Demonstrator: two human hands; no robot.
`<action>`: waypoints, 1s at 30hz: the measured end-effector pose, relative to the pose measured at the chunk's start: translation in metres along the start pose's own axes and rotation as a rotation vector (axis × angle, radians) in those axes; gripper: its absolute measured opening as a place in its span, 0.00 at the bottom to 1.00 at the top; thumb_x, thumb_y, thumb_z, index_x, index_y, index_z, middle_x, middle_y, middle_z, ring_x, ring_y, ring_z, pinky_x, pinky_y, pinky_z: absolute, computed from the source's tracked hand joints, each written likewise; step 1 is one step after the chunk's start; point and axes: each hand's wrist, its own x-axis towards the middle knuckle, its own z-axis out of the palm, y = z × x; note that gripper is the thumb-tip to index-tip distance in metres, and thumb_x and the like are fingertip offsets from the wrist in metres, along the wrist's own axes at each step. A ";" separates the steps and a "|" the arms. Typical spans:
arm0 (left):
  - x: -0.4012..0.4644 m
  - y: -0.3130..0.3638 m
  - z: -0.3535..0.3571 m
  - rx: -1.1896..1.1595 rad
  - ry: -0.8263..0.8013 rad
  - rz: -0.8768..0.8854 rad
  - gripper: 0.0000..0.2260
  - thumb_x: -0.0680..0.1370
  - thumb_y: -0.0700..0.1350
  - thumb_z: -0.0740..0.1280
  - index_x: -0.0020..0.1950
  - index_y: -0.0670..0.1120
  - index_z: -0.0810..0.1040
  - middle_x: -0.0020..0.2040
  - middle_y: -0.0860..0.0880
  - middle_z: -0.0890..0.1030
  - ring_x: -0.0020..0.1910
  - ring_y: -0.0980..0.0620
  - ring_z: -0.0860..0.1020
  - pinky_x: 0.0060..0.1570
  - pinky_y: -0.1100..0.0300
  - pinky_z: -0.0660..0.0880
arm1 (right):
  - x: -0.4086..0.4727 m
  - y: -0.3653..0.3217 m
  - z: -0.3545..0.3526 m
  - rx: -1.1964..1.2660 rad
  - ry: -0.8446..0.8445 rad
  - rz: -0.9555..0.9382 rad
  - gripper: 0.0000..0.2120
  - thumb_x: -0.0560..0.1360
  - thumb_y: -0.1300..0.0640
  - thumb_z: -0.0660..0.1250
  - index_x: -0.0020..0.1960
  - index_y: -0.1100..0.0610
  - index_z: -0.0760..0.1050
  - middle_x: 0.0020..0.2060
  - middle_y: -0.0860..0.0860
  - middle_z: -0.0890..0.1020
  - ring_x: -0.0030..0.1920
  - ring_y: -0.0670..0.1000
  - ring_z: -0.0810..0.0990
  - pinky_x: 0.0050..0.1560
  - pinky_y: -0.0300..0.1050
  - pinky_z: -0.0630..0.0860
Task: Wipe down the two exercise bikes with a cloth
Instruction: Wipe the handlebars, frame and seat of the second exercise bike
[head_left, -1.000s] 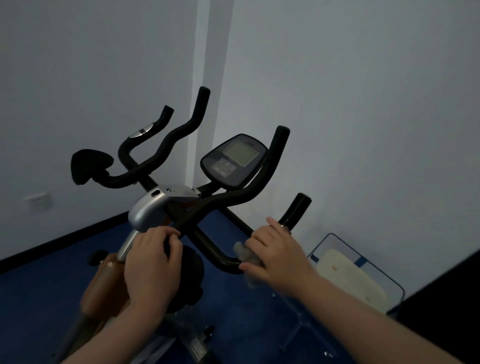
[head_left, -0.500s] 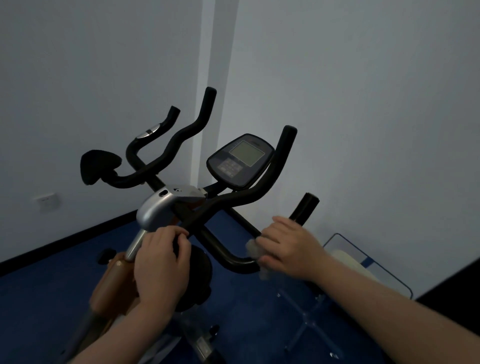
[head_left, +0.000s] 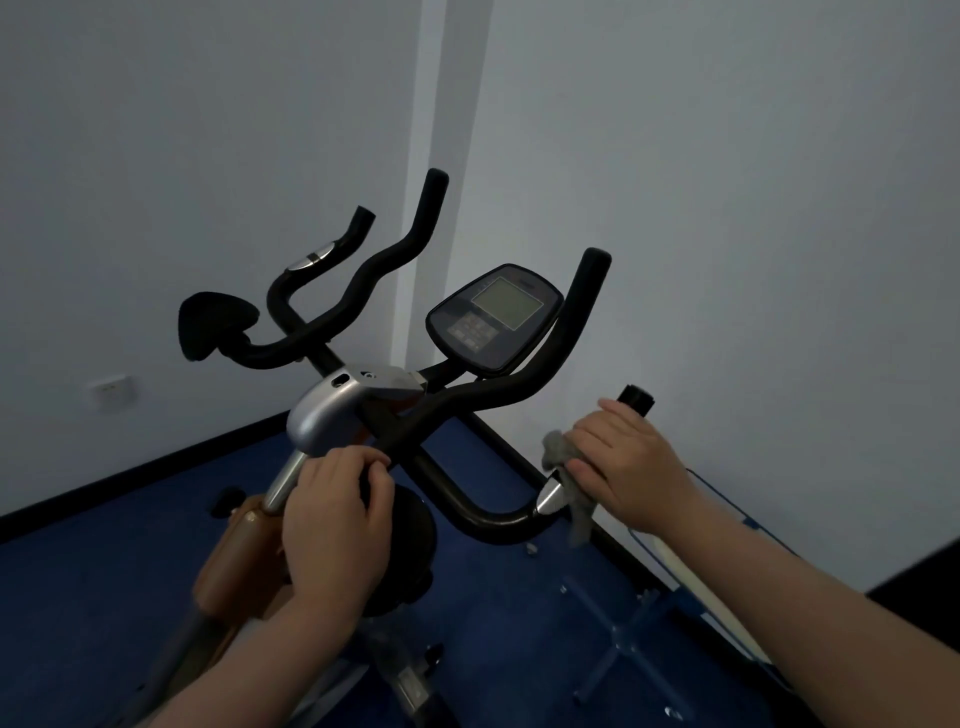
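- My right hand is gripping the grey cloth around the bike's handlebar, right of the console.
- My left hand is clasping the bar stem below the console.

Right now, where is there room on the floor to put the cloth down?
Bare blue floor lies left of the bike's brown frame, up to the black skirting. A smaller patch sits between the handlebar loop and the wall. Right of the bike it is crowded: the blue metal stand fills the floor under the right hand holding the cloth.
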 end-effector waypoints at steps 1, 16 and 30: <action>0.000 0.000 0.000 0.003 0.003 0.003 0.04 0.77 0.41 0.64 0.45 0.49 0.76 0.39 0.55 0.76 0.41 0.58 0.69 0.40 0.59 0.67 | -0.001 0.001 -0.001 -0.009 0.013 0.088 0.15 0.77 0.54 0.59 0.44 0.61 0.80 0.39 0.54 0.81 0.41 0.56 0.80 0.68 0.51 0.66; 0.001 -0.002 0.000 0.009 0.005 0.027 0.07 0.78 0.47 0.60 0.41 0.51 0.74 0.39 0.56 0.75 0.40 0.60 0.68 0.41 0.66 0.59 | -0.007 -0.017 0.003 0.025 0.043 0.243 0.14 0.76 0.55 0.59 0.45 0.62 0.80 0.41 0.54 0.81 0.43 0.56 0.79 0.66 0.55 0.67; 0.001 0.002 -0.002 0.043 -0.008 -0.006 0.05 0.76 0.45 0.63 0.40 0.49 0.75 0.38 0.54 0.75 0.38 0.56 0.69 0.39 0.64 0.60 | 0.098 -0.117 0.043 0.257 -0.742 0.406 0.16 0.82 0.60 0.52 0.68 0.61 0.64 0.64 0.59 0.71 0.60 0.61 0.74 0.50 0.51 0.69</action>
